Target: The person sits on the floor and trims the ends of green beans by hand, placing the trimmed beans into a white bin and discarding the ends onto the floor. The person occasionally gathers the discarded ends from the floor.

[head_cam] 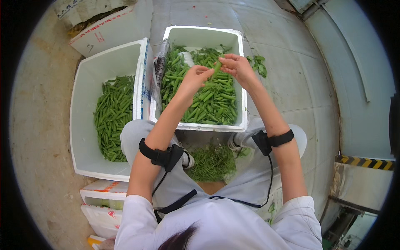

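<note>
A green pea pod [217, 67] is held between both hands above a white foam box [200, 126] full of pea pods. My left hand [197, 78] pinches its lower end between thumb and fingers. At its upper end, my right hand [235, 68] grips it with thumb and forefinger. More pea pods [209, 103] with thin stems and tendrils fill the box beneath. To the left, a second white foam box [82, 93] contains a heap of pea pods [114, 118] that look trimmed.
Green stem trimmings [212, 164] lie on the floor between the feet. Leaves [259, 66] rest on the tiles right of the front box. Other foam boxes [103, 32] stand at the upper left and lower left. A pale panel [359, 62] runs along the right.
</note>
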Motion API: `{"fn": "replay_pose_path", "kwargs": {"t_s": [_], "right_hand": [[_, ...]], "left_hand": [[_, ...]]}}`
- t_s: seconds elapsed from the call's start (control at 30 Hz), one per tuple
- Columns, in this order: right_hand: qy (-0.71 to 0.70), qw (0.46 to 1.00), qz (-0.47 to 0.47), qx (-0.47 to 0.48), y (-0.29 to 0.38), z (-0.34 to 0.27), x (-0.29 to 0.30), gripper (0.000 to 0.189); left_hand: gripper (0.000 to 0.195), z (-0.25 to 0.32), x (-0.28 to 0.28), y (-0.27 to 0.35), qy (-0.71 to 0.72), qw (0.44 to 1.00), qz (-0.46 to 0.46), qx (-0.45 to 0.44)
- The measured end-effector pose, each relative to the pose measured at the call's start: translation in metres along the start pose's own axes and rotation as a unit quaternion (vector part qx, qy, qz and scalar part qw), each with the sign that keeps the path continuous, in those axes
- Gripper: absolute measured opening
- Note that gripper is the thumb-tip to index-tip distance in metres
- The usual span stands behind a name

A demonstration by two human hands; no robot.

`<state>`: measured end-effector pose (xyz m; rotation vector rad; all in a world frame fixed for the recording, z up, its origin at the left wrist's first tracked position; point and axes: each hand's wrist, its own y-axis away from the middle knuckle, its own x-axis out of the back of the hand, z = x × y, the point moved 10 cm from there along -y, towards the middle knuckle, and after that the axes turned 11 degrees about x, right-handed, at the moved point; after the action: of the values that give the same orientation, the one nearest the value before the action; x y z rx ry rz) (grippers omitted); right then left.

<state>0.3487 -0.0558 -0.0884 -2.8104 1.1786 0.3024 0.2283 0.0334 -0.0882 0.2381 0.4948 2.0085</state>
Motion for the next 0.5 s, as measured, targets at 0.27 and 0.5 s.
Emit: {"fn": "replay_pose_path", "kwargs": {"t_s": [0.27, 0.5], "right_hand": [[0.200, 0.979, -0.007, 0.027, 0.025, -0.038, -0.008, 0.026], [0.576, 0.715, -0.149, 0.367, 0.058, -0.080, -0.071, 0.019]], "left_hand": [[0.030, 0.010, -0.024, 0.004, 0.005, 0.991, -0.133, -0.025], [0.027, -0.004, -0.002, -0.005, 0.215, 0.973, -0.085, 0.009]]}}
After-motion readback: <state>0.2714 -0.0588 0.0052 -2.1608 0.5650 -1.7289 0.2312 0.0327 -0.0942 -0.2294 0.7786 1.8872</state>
